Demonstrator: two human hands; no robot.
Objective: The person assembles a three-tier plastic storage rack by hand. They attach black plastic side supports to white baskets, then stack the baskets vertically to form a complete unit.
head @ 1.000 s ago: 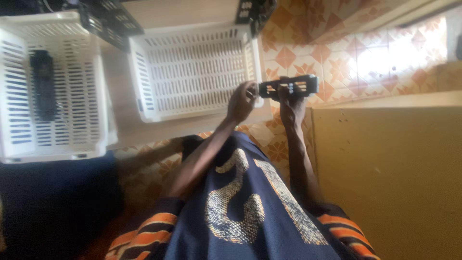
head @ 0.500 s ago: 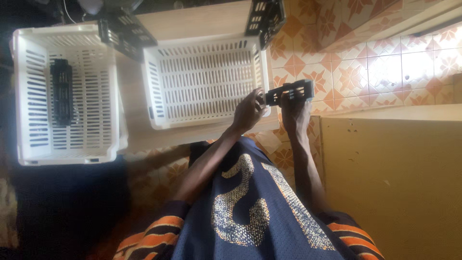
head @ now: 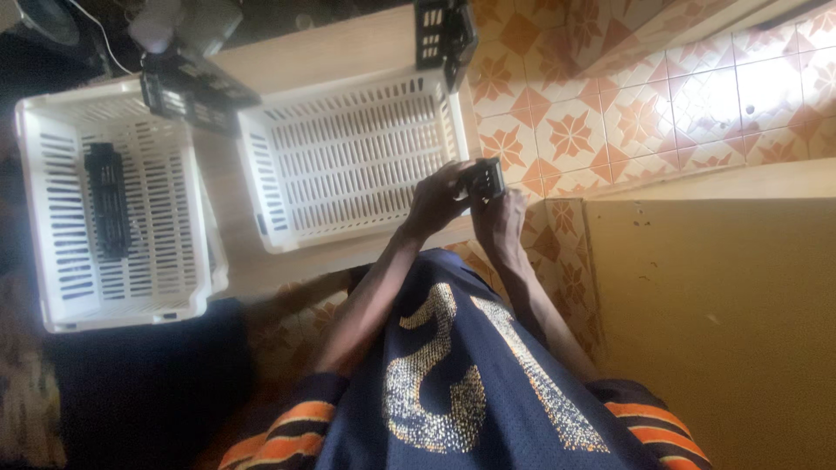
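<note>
Both of my hands hold a small black plastic part (head: 484, 180) just off the right edge of an empty white slotted basket (head: 348, 165). My left hand (head: 433, 206) grips the part from the left, and my right hand (head: 500, 223) supports it from below and the right. The part looks short and blocky, turned end-on to me. A second white slotted basket (head: 174, 218) stands at the left with one long black part (head: 106, 211) lying inside it. Both baskets rest on a wooden table top (head: 348, 52).
A black crate (head: 444, 33) stands at the empty basket's far right corner, and another black crate (head: 193, 90) overlaps the gap between the baskets. An orange-patterned tiled floor (head: 610, 113) lies to the right, with a yellow wooden panel (head: 714, 322) beside my right arm.
The black part stuck out sideways to the right of my hands; now it is turned end-on and sits between both hands. The view has shifted, and the baskets appear further right.
</note>
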